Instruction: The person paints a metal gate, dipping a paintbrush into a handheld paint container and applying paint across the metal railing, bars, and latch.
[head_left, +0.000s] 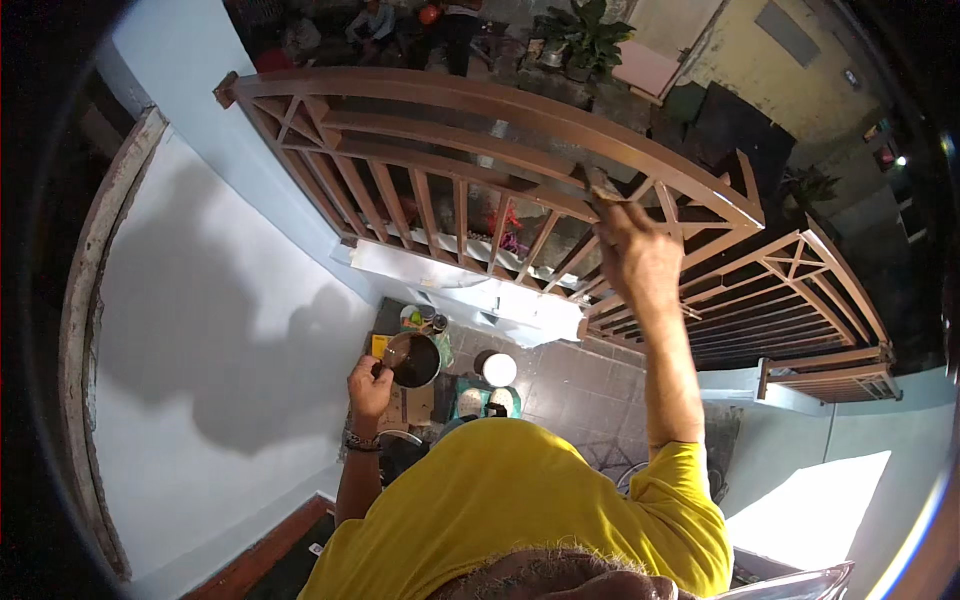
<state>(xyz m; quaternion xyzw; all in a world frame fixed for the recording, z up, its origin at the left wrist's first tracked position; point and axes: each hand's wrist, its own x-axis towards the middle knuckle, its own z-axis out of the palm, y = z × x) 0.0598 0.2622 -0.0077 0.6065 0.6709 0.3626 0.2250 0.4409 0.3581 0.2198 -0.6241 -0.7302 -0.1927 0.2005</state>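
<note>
My left hand (370, 391) grips the rim or handle of a round pot (433, 376), low at the left. The pot has dark contents, which look like brown paint. My right hand (642, 261) reaches forward and is shut on a paintbrush (598, 184). The brush's tip lies against or just above a middle rail of the brown railing (480, 94), right of its centre; contact is hard to tell. This railing has a broad curved top rail, thinner rails below it and upright bars.
A white wall (172, 375) stands at my left. Another railing section (810, 300) continues right. On the tiled floor (570, 390) are a white round container (499, 370), cardboard (409, 409) and small containers (424, 319). Beyond the railing are people (371, 26) and a potted plant (585, 37).
</note>
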